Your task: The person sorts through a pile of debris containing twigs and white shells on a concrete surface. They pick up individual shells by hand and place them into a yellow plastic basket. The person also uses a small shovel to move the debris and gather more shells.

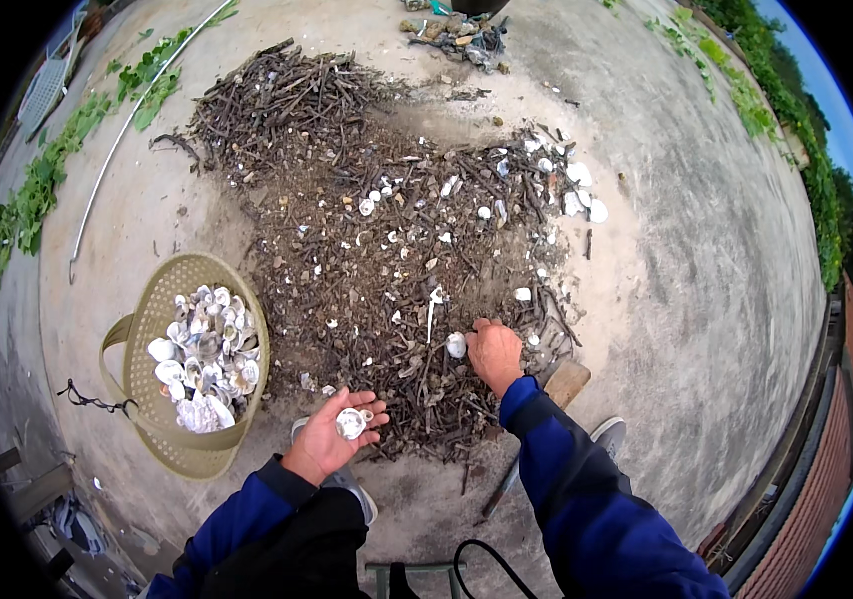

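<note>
My left hand (334, 430) is palm up, fingers loosely spread, cradling a round white shell (351, 424) and a smaller shell (367, 415). To the right, my right hand (495, 349) reaches down to the debris with its fingers curled. Just left of those fingers lies a rounded white shell (456, 344). What the fingertips touch is hidden beneath the hand. A tan woven plastic basket (143, 337) stands left of my left hand. Inside it is a heap of shells (209, 348), mostly white and grey.
Twigs, soil and shell bits form a wide debris bed (351, 277), with a stick pile (291, 97) behind. Several white shells (580, 175) lie at its right edge. A wooden-looking blade (567, 382) shows beside my right sleeve. A thin white rod (123, 135) lies left on the concrete.
</note>
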Action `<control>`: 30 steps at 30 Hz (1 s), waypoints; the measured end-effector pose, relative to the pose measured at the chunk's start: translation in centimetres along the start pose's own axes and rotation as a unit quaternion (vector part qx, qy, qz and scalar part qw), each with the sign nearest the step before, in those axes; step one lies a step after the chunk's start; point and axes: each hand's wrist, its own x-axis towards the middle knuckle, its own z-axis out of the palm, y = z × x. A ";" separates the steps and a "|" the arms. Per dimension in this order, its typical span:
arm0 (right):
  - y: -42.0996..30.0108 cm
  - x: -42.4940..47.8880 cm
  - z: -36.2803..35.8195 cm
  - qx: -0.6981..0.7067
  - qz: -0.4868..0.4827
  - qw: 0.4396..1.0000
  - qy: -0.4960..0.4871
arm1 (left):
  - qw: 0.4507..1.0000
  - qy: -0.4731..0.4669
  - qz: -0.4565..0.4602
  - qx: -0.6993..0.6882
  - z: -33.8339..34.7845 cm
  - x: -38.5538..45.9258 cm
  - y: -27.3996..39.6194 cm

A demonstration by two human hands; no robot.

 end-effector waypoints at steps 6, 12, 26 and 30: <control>-2.1 -0.2 -0.7 -0.048 -0.020 0.994 -0.092 | 1.000 -0.001 -0.004 0.002 0.1 0.1 -0.3; -3.6 -0.4 -0.6 -0.072 -0.061 0.992 -0.081 | 1.000 -0.019 -0.004 0.002 0.3 0.3 -0.3; 2.0 0.8 -1.6 0.102 0.123 0.987 -0.019 | 1.000 -0.021 -0.009 0.001 0.4 0.2 -0.3; 2.9 0.5 -1.1 0.112 0.104 0.988 -0.031 | 1.000 -0.016 -0.011 0.003 0.5 0.1 -0.3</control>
